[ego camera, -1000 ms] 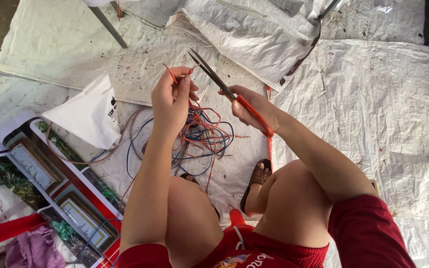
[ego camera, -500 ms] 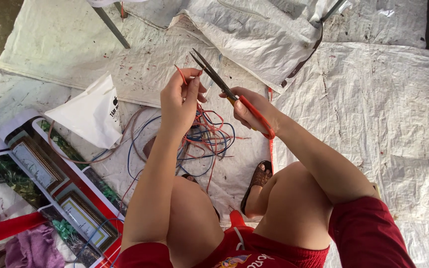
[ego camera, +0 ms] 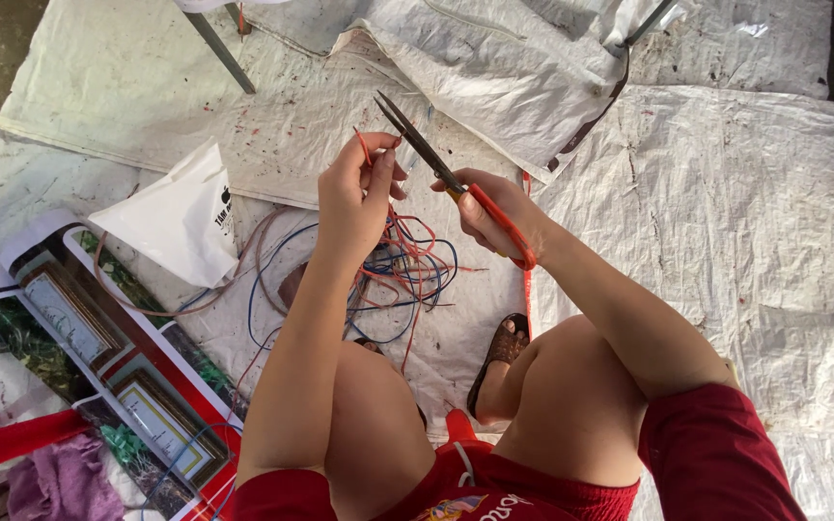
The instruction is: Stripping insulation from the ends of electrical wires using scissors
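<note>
Head view, looking down at a seated person, knees up, red shorts.

Left hand (ego camera: 357,188) raised, fingers pinched on a thin red wire (ego camera: 364,147); the wire loops up above the fingertips and its lower run is hidden behind the palm. It probably feeds into the tangled pile of red, blue and brown wires (ego camera: 407,275) on the ground below the hands, but the join isn't visible.

Right hand (ego camera: 494,214) clenched round the orange handles of long metal-bladed scissors (ego camera: 427,150). Blades point up-left, tips just beside the red wire at the left fingertips. Blades look slightly parted; contact with the wire is too fine to tell. Far handle loop mostly covered by the fingers.

All of it sits on white woven plastic sheeting (ego camera: 726,241), speckled with small red bits near its upper middle. Pile lies mid-sheet, partly hidden by the left forearm.

Left of the pile: white plastic bag (ego camera: 180,217), folded to a point. Toward the lower left corner: glossy printed banner with green and red panels (ego camera: 98,357), cut off by the frame edge. Brown sandal (ego camera: 499,352) on one foot between the knees, half hidden by the leg. Grey metal leg (ego camera: 219,48) at the top edge, what it belongs to is out of frame.
</note>
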